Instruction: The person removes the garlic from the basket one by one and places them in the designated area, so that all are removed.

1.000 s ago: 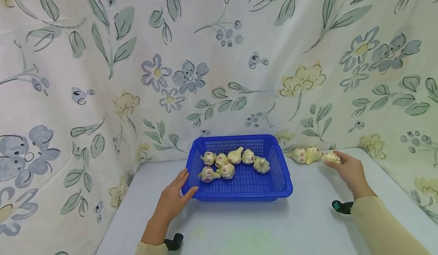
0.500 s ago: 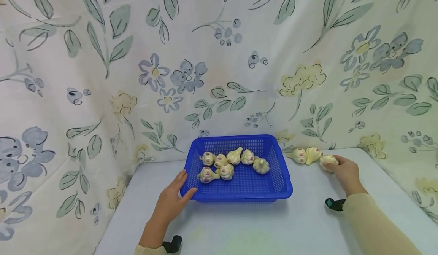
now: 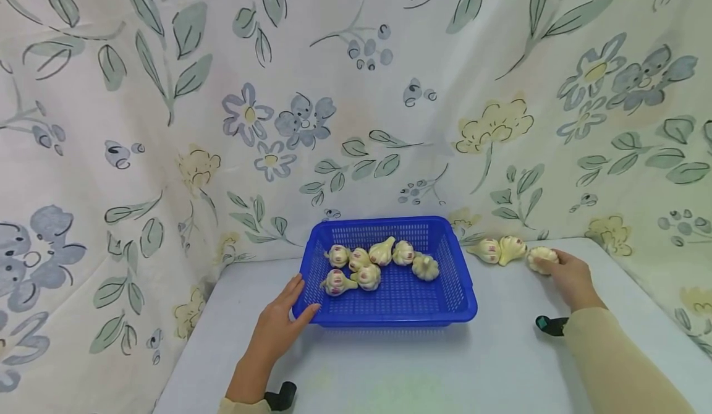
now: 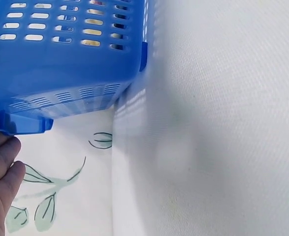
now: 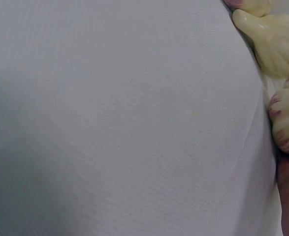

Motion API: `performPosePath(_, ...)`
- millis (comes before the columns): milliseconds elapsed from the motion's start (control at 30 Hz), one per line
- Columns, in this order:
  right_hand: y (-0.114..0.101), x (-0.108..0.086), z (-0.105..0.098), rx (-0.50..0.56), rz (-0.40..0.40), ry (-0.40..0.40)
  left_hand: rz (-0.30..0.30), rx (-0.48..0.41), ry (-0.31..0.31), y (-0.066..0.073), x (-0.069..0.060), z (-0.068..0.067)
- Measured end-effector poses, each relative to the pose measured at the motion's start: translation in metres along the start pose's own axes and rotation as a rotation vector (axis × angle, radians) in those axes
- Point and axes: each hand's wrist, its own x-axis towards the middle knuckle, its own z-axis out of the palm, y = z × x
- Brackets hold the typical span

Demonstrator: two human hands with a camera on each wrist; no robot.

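Note:
My left hand (image 3: pixel 276 325) rests at the left rim of a blue plastic basket (image 3: pixel 389 318), its fingers extended along the side and thumb on the near corner. In the left wrist view, the fingertips (image 4: pixel 9 152) touch the underside of the rim. My right hand (image 3: pixel 575 282) pinches a garlic bulb (image 3: pixel 538 257) at the table's back right. The right wrist view catches only part of that bulb (image 5: pixel 287 120) and hand. Two more garlic bulbs (image 3: pixel 510 250) lie just left of it. Several garlic bulbs (image 3: pixel 381 253) sit inside the basket, mostly toward its back and left.
A white-covered table (image 3: pixel 378 371) carries everything. Floral cloth (image 3: pixel 356 92) hangs close behind the basket and along both sides. Black wrist camera mounts (image 3: pixel 550 325) stick out from both wrists.
The garlic bulb in my right hand has turned and shifted slightly toward me, and a small gap from its neighbour now shows. My left hand and the basket stay practically still.

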Motion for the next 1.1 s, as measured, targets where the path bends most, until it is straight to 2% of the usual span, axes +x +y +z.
performPosePath(300,-0.003,0.004,-0.002,0.025,-0.039,-0.010,-0.005,0.005,-0.003,0.002,0.000,-0.001)
performPosePath(733,-0.001,0.011,-0.004,0.001,-0.028,-0.051,-0.009,0.001,-0.005,0.001,0.000,0.000)
performPosePath(1100,-0.003,0.009,-0.005,-0.016,-0.038,-0.078,0.024,-0.012,0.016,0.001,-0.001,-0.001)
